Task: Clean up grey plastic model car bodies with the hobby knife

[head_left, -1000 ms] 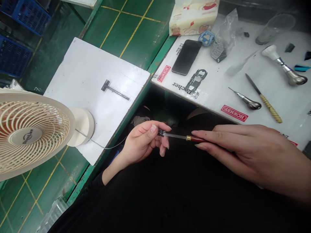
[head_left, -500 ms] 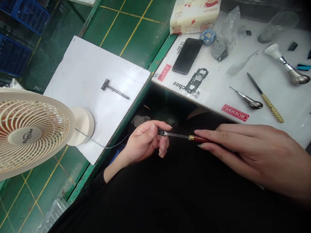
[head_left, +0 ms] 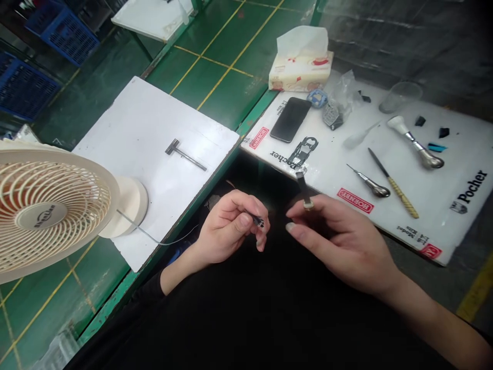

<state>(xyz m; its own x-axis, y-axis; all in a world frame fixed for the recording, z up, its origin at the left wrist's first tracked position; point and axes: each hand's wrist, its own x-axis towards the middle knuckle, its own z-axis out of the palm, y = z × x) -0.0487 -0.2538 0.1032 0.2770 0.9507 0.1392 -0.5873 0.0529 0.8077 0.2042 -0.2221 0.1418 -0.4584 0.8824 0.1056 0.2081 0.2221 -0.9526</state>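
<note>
My left hand (head_left: 231,221) is closed, pinching a small black part (head_left: 256,219) between thumb and fingers. Much of that part is hidden by the fingers. To its right, my right hand (head_left: 339,241) is curled around a slim tool with a flat dark blade (head_left: 303,187) and a pale brass-coloured collar. The blade points up and away from the left hand, apart from the black part. The tool's handle is hidden in the palm.
A fan (head_left: 57,213) stands on the left white board, near a black T-shaped part (head_left: 187,155). On the right board lie a phone (head_left: 290,119), a yellow-handled file (head_left: 393,183), a small awl-like tool (head_left: 368,181), a white-tipped metal-handled tool (head_left: 416,143) and a tissue pack (head_left: 300,59).
My right hand has drawn the tool back from the black part and turned its blade upward. The left hand still holds the part. The view has shifted, showing more of the right board.
</note>
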